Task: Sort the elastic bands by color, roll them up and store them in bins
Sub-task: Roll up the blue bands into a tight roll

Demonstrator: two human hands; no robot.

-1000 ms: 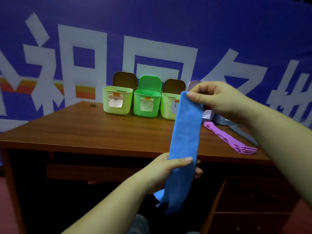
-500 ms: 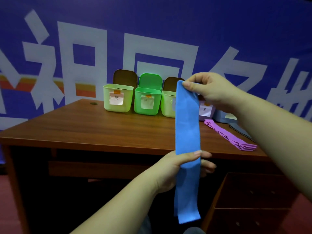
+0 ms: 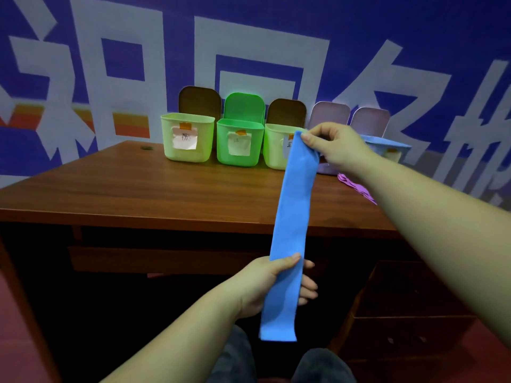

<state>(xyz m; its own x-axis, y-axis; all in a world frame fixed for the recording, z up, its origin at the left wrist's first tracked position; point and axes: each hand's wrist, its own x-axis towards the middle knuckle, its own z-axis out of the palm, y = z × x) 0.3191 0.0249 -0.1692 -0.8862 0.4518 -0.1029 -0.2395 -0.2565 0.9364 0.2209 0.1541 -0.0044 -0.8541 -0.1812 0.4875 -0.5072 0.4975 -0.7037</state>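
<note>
— Right hand is up near one o'clock, thumb and fingers pinched on the top end of the blue elastic band. What's the other one doing?

— Left hand sits lower, around six o'clock, with its thumb over the front of the band and its fingers behind, clamped on it partway down. The band hangs flat between the two hands in front of the wooden desk, and its tail dangles free below the left hand.

— So no rolling yet?

— None that I can see; it's a straight strip. I'd judge this as the smoothing-out step just before the roll.

— And the bins?

— Along the desk's far edge at twelve o'clock: a pale green bin, a bright green bin, another pale green one partly behind the band, then a lilac one and a blue bin towards two o'clock. I can't tell what's inside any of them.

— Anything left to sort?

— Purple elastic bands lie flat on the desk beside the right forearm, unrolled. So this band and those remain, at least.
</note>
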